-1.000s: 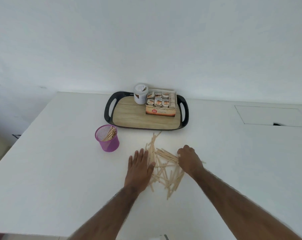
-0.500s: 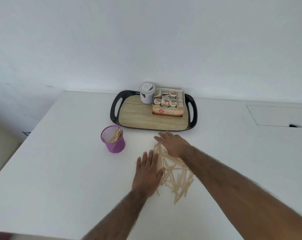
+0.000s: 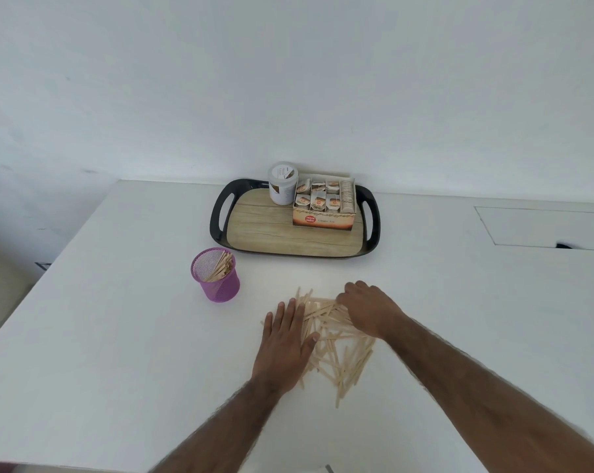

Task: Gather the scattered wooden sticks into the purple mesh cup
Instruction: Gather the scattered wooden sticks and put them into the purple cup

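A loose pile of pale wooden sticks (image 3: 339, 353) lies on the white table in front of me. My left hand (image 3: 285, 339) rests flat on the pile's left edge, fingers spread, holding nothing. My right hand (image 3: 367, 310) sits on the pile's far right part with its fingers curled down onto the sticks; whether it grips any is hidden. The purple mesh cup (image 3: 217, 278) stands upright to the left of the pile, apart from both hands, with several sticks leaning inside it.
A black tray with a wood-pattern base (image 3: 281, 233) lies behind the pile, carrying a white jar (image 3: 282, 183) and an open box of tea sachets (image 3: 324, 206). The table's left edge runs diagonally at the far left. A rectangular panel (image 3: 544, 227) is set into the table at the right.
My right hand has pulled back from the pile's far tip toward me and curled onto the sticks, drawing them closer together. My left hand has stayed flat on the left edge.
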{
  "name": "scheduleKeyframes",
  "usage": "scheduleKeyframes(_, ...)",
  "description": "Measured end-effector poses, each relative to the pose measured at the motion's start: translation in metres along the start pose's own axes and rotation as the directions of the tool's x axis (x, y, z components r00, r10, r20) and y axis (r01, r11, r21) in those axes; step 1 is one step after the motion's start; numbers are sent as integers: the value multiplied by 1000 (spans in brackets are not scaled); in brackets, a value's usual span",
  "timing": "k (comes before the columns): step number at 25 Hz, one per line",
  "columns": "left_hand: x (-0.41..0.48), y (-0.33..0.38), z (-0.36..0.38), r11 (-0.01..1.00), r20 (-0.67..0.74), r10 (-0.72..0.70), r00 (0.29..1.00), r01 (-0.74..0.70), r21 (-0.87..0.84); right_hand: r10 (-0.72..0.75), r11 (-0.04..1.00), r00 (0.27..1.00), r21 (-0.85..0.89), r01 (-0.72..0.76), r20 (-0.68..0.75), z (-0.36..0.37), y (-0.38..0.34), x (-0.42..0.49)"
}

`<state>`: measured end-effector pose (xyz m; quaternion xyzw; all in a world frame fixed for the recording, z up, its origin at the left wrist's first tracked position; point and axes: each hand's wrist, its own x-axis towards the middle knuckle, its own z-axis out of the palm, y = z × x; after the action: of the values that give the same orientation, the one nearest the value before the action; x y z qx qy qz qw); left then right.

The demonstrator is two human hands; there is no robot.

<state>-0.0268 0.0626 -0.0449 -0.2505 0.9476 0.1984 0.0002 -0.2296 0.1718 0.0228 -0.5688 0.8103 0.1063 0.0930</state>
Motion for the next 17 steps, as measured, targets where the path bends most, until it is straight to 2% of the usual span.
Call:
scheduleKeyframes(4,-14,5,2,997,-21,-74,997,73,-33,89,959,989,259,-118,119,0,27,-28)
scheduleKeyframes(7,-21,6,4,992,-3,-116,993,116,-54,90,981,963,143,-129,254,9,31,-53)
scheduleKeyframes(9,-21,10,4,993,8,-98,995,99,-59,114,986,969,98,-138,220,17,26,-59)
scheduleKeyframes(14,-15,28,2,997,41,-38,998,40,-65,130,984,991,120,-133,29,19,-2,-45)
scheduleKeyframes(17,-10,41,1,993,65,-76,995,81,-83,143,979,989,153,-135,-41,16,-8,-38)
